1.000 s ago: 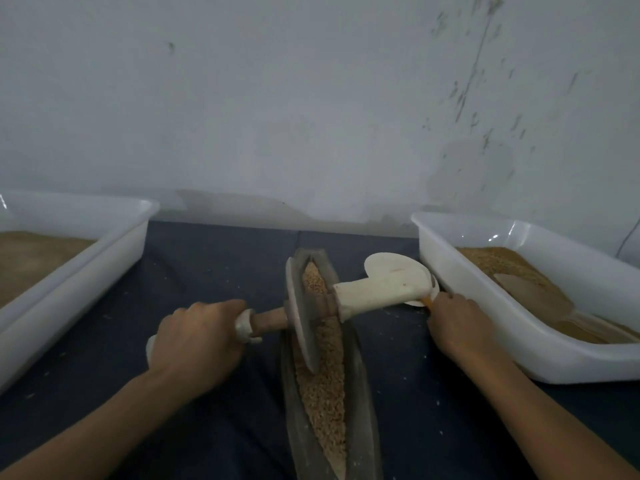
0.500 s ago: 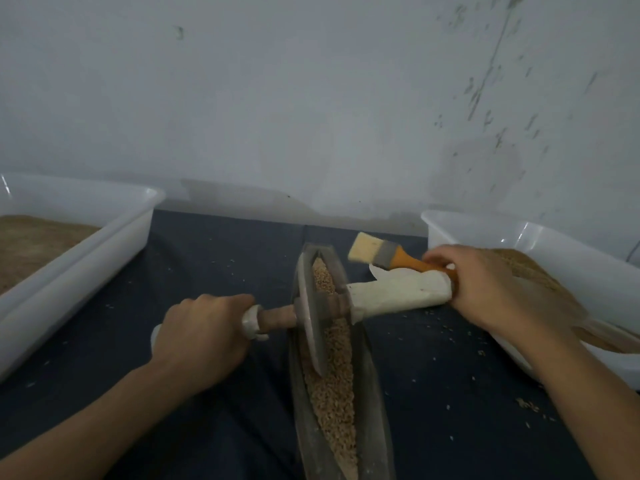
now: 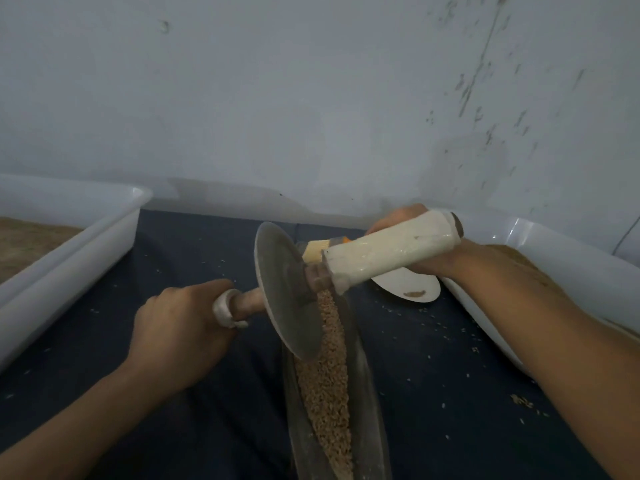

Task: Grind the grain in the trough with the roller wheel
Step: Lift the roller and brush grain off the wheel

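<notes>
A narrow dark trough (image 3: pixel 364 393) runs toward me on the dark cloth, filled with brown grain (image 3: pixel 325 393). The grey roller wheel (image 3: pixel 284 292) stands tilted in it, its white right handle (image 3: pixel 391 251) raised off the table. My left hand (image 3: pixel 176 330) grips the wheel's left handle. My right hand (image 3: pixel 398 218) is mostly hidden behind the white handle and holds a brush (image 3: pixel 313 252) by its orange handle, the pale bristles next to the wheel's hub.
A white tub (image 3: pixel 69 244) of brown meal stands at the left, and another white tub (image 3: pixel 554 251) with meal at the right. A white flat scoop (image 3: pixel 408 289) lies between trough and right tub. Loose grains dot the cloth. A wall is close behind.
My right hand picked the brush up from beside the right tub and carried it to the wheel's hub. The wheel's right end has lifted and tilted; my left hand kept its grip.
</notes>
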The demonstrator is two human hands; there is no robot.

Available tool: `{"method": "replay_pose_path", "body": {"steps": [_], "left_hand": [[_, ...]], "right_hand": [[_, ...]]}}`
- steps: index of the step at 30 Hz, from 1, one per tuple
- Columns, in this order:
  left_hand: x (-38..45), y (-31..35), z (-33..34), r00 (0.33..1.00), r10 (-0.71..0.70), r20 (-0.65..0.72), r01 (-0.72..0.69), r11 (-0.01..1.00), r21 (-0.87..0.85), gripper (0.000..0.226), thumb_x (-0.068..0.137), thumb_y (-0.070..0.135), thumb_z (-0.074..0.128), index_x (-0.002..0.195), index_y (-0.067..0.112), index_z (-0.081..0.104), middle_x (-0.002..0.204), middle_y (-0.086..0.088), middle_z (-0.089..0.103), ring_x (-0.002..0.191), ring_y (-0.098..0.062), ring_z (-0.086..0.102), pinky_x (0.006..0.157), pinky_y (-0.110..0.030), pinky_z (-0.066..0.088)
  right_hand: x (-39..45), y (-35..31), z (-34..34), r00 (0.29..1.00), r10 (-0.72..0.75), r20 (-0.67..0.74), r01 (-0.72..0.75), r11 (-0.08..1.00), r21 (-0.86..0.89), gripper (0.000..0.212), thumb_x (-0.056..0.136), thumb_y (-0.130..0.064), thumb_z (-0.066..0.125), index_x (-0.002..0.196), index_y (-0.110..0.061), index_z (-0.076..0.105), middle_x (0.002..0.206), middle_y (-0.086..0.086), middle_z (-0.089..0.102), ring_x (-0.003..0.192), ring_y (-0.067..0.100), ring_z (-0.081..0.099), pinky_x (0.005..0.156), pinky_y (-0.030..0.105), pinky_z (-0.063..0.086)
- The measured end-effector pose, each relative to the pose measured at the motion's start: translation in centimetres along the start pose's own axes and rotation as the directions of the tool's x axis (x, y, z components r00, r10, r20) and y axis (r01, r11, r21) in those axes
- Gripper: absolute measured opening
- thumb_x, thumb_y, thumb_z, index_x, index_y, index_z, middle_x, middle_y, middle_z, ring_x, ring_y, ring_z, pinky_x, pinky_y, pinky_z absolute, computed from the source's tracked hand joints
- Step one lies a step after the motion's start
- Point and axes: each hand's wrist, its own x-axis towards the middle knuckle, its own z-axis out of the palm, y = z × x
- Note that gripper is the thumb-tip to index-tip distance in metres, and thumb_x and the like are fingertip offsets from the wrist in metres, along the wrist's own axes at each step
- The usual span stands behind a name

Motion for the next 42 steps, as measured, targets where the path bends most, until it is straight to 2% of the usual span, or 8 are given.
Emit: {"method": "replay_pose_path", "body": {"steps": [4,10,16,22,27,31,38,42], "left_hand": [[0.1,0.0,0.0,0.999,0.003,0.049,-0.003,1.000,0.003,0.028,0.070,0.028,0.077,0.061,0.033,0.051,0.053,0.011,0.055,0.052,-0.013,0.053,0.052,-0.030,0.042],[-0.3,0.3,0.2,0.997,0.047,0.055,-0.047,0.999,-0.001,0.042,0.066,0.025,0.080,0.056,0.036,0.041,0.048,0.013,0.050,0.045,-0.007,0.048,0.047,-0.025,0.034],[-0.3,0.1,0.4,0.998,0.056,0.031,-0.056,0.998,0.017,0.040,0.065,0.026,0.081,0.057,0.036,0.042,0.048,0.012,0.051,0.046,-0.013,0.051,0.047,-0.028,0.039],[-0.4,-0.3,0.7,0.996,0.079,0.042,-0.082,0.995,0.057,0.028,0.062,0.025,0.080,0.060,0.029,0.053,0.049,0.009,0.052,0.047,-0.017,0.053,0.047,-0.029,0.042],[-0.5,-0.1,0.9,0.995,0.085,0.053,-0.090,0.991,0.096,0.021,0.062,0.028,0.080,0.063,0.028,0.059,0.050,0.010,0.054,0.047,-0.017,0.054,0.047,-0.028,0.041],[-0.4,0.3,0.5,0.991,0.115,0.075,-0.123,0.985,0.120,0.032,0.054,0.022,0.084,0.057,0.028,0.053,0.044,0.011,0.047,0.038,-0.012,0.046,0.041,-0.019,0.030],[-0.5,0.5,0.3,0.987,0.125,0.099,-0.137,0.981,0.135,0.042,0.053,0.019,0.085,0.054,0.030,0.045,0.042,0.011,0.044,0.036,-0.011,0.042,0.040,-0.019,0.030],[-0.6,0.3,0.6,0.991,0.111,0.069,-0.119,0.984,0.133,0.035,0.058,0.021,0.081,0.055,0.028,0.047,0.044,0.010,0.045,0.038,-0.014,0.045,0.042,-0.025,0.037]], "right_hand": [[0.6,-0.4,-1.6,0.993,-0.083,0.078,0.077,0.994,0.080,0.027,0.085,-0.006,0.066,0.109,-0.018,0.073,0.103,0.000,0.072,0.094,0.017,0.067,0.080,0.025,0.053],[-0.3,-0.2,-2.8,0.956,-0.179,0.231,0.125,0.965,0.232,0.011,0.084,-0.032,0.072,0.094,-0.035,0.076,0.083,-0.024,0.071,0.079,-0.007,0.066,0.067,0.017,0.051],[0.8,-0.6,-4.4,0.985,-0.164,0.048,0.157,0.979,0.130,0.013,0.083,-0.027,0.069,0.089,-0.034,0.077,0.079,-0.013,0.072,0.079,0.010,0.067,0.076,0.037,0.056],[1.5,-1.8,-3.1,0.981,-0.191,0.019,0.190,0.981,0.031,0.015,0.086,-0.021,0.063,0.085,-0.028,0.076,0.050,-0.019,0.058,0.047,0.001,0.050,0.046,0.013,0.036],[0.5,-1.9,-4.2,0.976,-0.175,0.129,0.168,0.984,0.068,0.020,0.084,-0.023,0.059,0.072,-0.025,0.075,0.054,-0.012,0.063,0.041,0.004,0.042,0.043,0.015,0.033],[0.7,-2.3,-4.9,0.992,-0.118,0.041,0.112,0.986,0.125,0.025,0.084,-0.016,0.055,0.066,-0.019,0.072,0.054,-0.008,0.065,0.040,0.004,0.046,0.046,0.017,0.039],[1.0,-3.6,-2.7,0.997,-0.063,0.041,0.057,0.989,0.137,0.024,0.089,-0.007,0.051,0.105,-0.012,0.068,0.066,0.001,0.068,0.038,0.005,0.055,0.040,0.013,0.038],[0.5,-4.3,-2.5,0.991,-0.071,0.117,0.056,0.991,0.122,0.028,0.088,-0.006,0.048,0.107,-0.008,0.068,0.068,0.004,0.069,0.037,0.007,0.053,0.039,0.015,0.038]]}}
